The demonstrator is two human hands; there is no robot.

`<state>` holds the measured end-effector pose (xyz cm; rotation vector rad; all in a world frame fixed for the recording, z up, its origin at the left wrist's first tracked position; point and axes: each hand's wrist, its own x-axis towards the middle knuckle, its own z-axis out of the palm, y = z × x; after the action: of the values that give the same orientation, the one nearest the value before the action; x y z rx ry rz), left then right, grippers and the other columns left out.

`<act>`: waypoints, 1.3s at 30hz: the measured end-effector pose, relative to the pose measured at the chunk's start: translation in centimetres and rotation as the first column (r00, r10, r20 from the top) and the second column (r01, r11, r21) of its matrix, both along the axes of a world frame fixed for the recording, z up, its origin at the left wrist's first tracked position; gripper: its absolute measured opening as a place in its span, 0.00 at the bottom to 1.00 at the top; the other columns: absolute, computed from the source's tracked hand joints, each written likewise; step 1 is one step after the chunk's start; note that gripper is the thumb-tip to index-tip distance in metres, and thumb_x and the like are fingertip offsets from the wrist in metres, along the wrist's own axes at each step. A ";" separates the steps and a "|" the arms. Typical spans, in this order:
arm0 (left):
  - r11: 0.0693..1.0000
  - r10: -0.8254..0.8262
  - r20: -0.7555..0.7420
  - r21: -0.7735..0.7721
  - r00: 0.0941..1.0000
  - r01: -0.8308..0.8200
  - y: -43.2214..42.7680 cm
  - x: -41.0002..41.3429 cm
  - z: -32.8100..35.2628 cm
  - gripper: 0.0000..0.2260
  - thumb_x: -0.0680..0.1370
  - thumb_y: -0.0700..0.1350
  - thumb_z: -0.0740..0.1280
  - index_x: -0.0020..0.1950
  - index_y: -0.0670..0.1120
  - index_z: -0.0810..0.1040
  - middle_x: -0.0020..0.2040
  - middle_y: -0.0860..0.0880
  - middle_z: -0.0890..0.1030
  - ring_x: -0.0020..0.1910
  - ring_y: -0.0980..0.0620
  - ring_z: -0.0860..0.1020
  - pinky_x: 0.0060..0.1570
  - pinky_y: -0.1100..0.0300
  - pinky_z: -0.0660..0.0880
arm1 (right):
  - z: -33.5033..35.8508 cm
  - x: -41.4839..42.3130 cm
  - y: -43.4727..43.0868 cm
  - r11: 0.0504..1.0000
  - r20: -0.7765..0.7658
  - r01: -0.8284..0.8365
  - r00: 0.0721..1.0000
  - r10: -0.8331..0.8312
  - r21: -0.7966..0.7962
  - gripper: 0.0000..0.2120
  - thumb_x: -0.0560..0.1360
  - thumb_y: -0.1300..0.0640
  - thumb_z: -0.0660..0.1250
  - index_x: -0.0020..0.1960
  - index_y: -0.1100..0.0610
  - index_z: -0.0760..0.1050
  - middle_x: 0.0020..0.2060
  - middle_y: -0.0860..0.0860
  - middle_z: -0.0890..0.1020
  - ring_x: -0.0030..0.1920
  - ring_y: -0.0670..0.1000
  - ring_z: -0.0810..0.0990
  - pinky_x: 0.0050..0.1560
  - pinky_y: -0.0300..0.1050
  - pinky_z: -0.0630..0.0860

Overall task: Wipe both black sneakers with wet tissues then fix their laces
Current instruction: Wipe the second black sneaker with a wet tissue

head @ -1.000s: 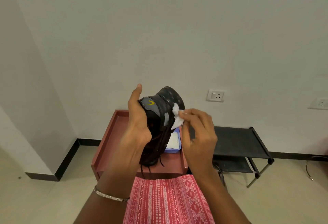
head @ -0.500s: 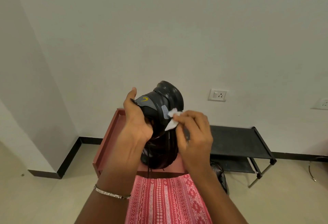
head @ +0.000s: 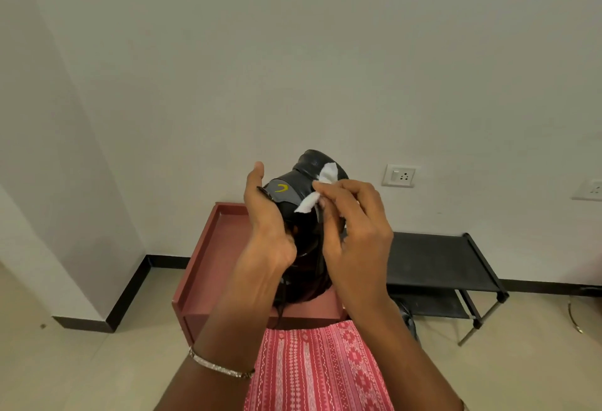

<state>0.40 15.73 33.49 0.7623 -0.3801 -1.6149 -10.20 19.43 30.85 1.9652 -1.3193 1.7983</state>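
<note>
— Black sneaker [head: 304, 182], do you see it? It is lifted up in front of the wall, above the red worktop [head: 215, 247], heel end on top.

— Yes. What is different from a moment ago?

— One second ago the white wet tissue [head: 317, 190] was lower on the side of the heel. Now it has climbed, and its upper corner lies over the thick sole edge. The blue tissue box that showed behind the shoe is now covered by the hands. I think the wiping of this first shoe is going on, moving to the sole part; I see no second sneaker clearly, and the laces hang loose under the shoe.

— And the hands?

— The left hand [head: 267, 228] has its grip around the shoe from the left side, thumb pointing up along the heel, a bracelet on the wrist. The right hand [head: 353, 231] has a closed grip too: fingertips [head: 325, 186] pinch the tissue and press it on the heel, the other fingers curled behind.
</note>
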 end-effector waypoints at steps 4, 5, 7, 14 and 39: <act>0.996 -0.062 -0.009 -0.071 0.998 0.061 0.5 -1.2 -0.1 0.29 0.78 0.66 0.58 0.38 0.43 0.85 0.38 0.46 0.84 0.36 0.50 0.84 0.41 0.60 0.80 | 1.5 0.9 -0.5 0.995 -0.126 -0.073 0.989 0.081 0.067 0.14 0.76 0.69 0.67 0.59 0.60 0.82 0.54 0.52 0.82 0.58 0.52 0.77 0.60 0.39 0.73; 0.994 -0.064 -0.013 -0.085 0.998 0.063 0.6 -1.5 -0.2 0.28 0.78 0.65 0.59 0.37 0.44 0.84 0.36 0.47 0.82 0.35 0.51 0.83 0.39 0.61 0.80 | 1.7 1.1 -0.6 0.992 -0.140 -0.094 0.984 0.106 0.087 0.14 0.76 0.68 0.67 0.58 0.59 0.82 0.54 0.51 0.83 0.59 0.51 0.77 0.61 0.40 0.72; 0.994 -0.063 -0.030 -0.087 0.998 0.060 0.6 -1.6 -0.2 0.29 0.78 0.65 0.59 0.33 0.44 0.84 0.35 0.48 0.82 0.34 0.52 0.83 0.38 0.60 0.79 | 1.7 1.1 -0.6 0.989 -0.123 -0.120 0.984 0.130 0.085 0.12 0.77 0.67 0.68 0.58 0.59 0.83 0.54 0.50 0.83 0.59 0.51 0.78 0.62 0.39 0.72; 0.995 -0.010 -0.031 0.099 0.999 0.013 0.1 -0.1 0.4 0.32 0.74 0.68 0.60 0.50 0.39 0.83 0.46 0.39 0.84 0.43 0.41 0.82 0.52 0.49 0.78 | -3.0 0.5 1.8 0.994 0.005 -0.094 0.996 0.094 0.046 0.08 0.76 0.65 0.68 0.52 0.59 0.83 0.50 0.49 0.81 0.54 0.47 0.77 0.54 0.40 0.75; 0.990 0.047 -0.160 0.137 0.986 -0.025 -0.1 -0.3 1.7 0.28 0.74 0.64 0.61 0.55 0.39 0.82 0.47 0.39 0.84 0.38 0.40 0.83 0.46 0.52 0.79 | -1.1 -0.2 0.7 0.991 -0.011 -0.131 0.991 0.131 -0.025 0.11 0.74 0.68 0.73 0.55 0.59 0.84 0.53 0.51 0.84 0.56 0.48 0.82 0.58 0.43 0.79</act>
<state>0.11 15.63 35.15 0.7276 -0.1401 -1.6677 -10.42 20.17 29.70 2.0884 -1.1845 1.8508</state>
